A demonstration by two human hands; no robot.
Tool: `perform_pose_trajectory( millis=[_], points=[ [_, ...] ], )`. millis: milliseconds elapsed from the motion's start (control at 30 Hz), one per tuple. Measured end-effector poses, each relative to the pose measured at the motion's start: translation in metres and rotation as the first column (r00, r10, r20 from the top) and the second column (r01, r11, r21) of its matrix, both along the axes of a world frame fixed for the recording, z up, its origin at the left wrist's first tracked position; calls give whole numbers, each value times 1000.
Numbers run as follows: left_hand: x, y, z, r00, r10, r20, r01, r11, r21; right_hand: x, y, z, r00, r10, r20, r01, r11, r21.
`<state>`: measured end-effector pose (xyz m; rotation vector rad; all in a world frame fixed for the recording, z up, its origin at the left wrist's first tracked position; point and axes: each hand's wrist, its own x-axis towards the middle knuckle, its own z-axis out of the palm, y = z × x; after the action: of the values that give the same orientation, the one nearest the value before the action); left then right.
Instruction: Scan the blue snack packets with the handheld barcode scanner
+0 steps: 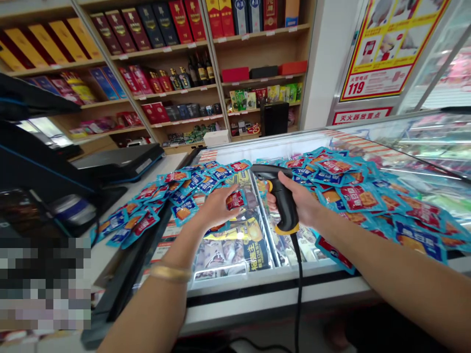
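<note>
My right hand (300, 198) is wrapped round the grip of a black and yellow barcode scanner (280, 196), whose head points left. Its black cable (299, 289) hangs down over the freezer's front edge. My left hand (217, 207) pinches a small red and blue snack packet (235, 200) just left of the scanner head, above the freezer's glass lid (235, 245). A gold bangle (170, 273) sits on my left wrist. Several more of the same packets lie in a heap on the left (158, 206) and a larger heap on the right (368, 196).
A black register screen and keyboard (117, 164) stand on the counter at left. Wooden shelves (191, 73) with boxes and bottles fill the back wall. A yellow and red poster (386, 46) hangs at upper right. Frozen goods show under the glass.
</note>
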<state>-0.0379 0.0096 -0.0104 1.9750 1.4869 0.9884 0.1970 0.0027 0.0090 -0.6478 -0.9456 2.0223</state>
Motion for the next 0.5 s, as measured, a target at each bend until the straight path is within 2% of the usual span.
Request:
perform_pose_trajectory(
  millis=[100, 167, 200, 267, 367, 433, 500],
  points=[
    [5, 0, 1, 997, 7, 82, -8, 1000, 13, 2, -1, -2, 1000, 3, -4, -3, 1000, -28],
    [9, 0, 4, 967, 50, 250, -57, 998, 23, 2, -2, -2, 1000, 8, -19, -9, 1000, -21],
    [10, 0, 6, 927, 77, 368, -91, 996, 21, 1, -2, -1, 1000, 13, -24, -13, 1000, -12],
    [12, 0, 10, 777, 122, 618, -128, 991, -34, 1, -3, -2, 999, 27, -22, -27, 1000, 5],
    [13, -2, 17, 512, 172, 841, -13, 981, -193, 0, -4, -3, 998, 65, -17, -64, 998, 29],
    [12, -4, 19, 422, 200, 884, 83, 963, -257, 0, -5, -5, 995, 94, -18, -93, 995, 43],
    [12, -5, 20, 384, 214, 898, 118, 953, -278, -1, -6, -7, 992, 128, -5, -128, 991, 43]
  ],
)
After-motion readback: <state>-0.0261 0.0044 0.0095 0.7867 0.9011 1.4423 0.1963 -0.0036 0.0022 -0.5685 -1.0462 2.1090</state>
